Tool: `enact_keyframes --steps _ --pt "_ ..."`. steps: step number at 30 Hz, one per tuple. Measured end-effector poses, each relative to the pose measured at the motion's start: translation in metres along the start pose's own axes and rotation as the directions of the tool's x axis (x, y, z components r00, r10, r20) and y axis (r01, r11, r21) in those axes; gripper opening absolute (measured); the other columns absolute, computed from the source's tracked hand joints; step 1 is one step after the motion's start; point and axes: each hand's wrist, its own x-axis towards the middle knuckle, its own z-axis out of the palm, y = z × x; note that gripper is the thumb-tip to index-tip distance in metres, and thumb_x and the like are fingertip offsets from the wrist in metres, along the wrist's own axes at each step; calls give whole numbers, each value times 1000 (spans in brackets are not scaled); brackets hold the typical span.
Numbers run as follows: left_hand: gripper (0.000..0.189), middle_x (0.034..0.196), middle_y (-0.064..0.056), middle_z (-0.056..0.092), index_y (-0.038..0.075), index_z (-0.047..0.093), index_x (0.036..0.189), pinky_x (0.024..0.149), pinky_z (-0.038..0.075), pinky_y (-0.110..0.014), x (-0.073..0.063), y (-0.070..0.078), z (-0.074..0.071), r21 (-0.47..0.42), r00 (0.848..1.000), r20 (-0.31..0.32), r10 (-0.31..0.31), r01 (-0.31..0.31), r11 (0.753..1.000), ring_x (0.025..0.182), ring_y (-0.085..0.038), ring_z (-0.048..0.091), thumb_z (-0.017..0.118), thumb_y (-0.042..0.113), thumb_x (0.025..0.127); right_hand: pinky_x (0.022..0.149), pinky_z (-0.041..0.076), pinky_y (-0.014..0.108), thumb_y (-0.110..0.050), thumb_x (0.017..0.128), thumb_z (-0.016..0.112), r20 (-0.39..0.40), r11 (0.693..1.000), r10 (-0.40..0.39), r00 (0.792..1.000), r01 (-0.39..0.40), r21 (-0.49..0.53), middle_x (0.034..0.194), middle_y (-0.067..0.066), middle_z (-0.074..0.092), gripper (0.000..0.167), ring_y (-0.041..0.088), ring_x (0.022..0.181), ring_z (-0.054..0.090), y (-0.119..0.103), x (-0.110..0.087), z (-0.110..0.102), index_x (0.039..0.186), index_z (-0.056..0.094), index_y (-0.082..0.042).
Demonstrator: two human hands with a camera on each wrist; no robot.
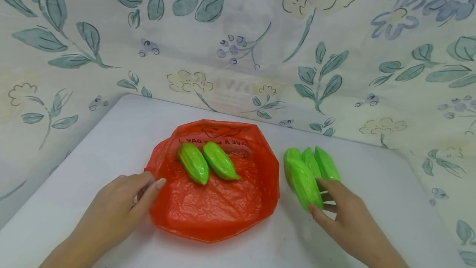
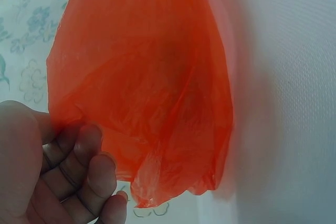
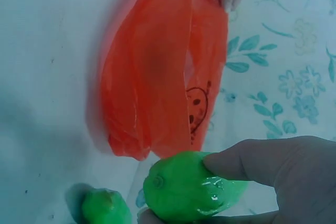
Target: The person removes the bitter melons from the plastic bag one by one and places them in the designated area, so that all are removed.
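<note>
Above the table, the gripped vegetable slants far-left.

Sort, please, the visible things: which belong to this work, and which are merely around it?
In the work:
red bag, held at its edge by the left hand
two green fruits inside it
green fruit in the right hand
more green fruits beside it

Merely around:
white table
floral backdrop

Red bag in every view
</note>
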Motion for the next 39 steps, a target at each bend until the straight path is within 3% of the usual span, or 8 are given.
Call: enact_keyframes --steps 11,17,27,39 --pt "18 73 9 54 15 67 103 62 52 -30 1 -1 1 0 1000 16 -9 9 1000 76 -16 52 68 33 103 80 61 37 -24 91 81 147 975 205 968 -215 57 119 0 69 56 16 99 68 12 -4 16 139 59 -4" --pt "18 73 9 54 15 68 104 61 51 -30 1 -1 2 3 1000 15 -7 7 1000 76 -16 52 68 33 103 80 60 33 -25 91 82 164 973 205 965 -219 71 117 -3 68 55 13 98 66 17 -7 27 139 61 -8" --pt "13 72 11 53 18 67 101 61 49 -27 0 0 2 7 1000 -19 24 -24 1000 75 -15 51 70 30 102 83 60 38 -28 90 83 157 975 218 963 -223 19 110 -7 69 51 11 97 66 20 -6 36 135 65 -11" --pt "16 72 9 53 17 65 99 61 51 -29 2 -2 2 -1 1000 21 -13 13 1000 75 -15 51 68 32 103 84 60 42 -30 91 82 142 973 231 963 -225 -57 107 -5 68 47 14 95 64 22 -4 44 130 67 -9"
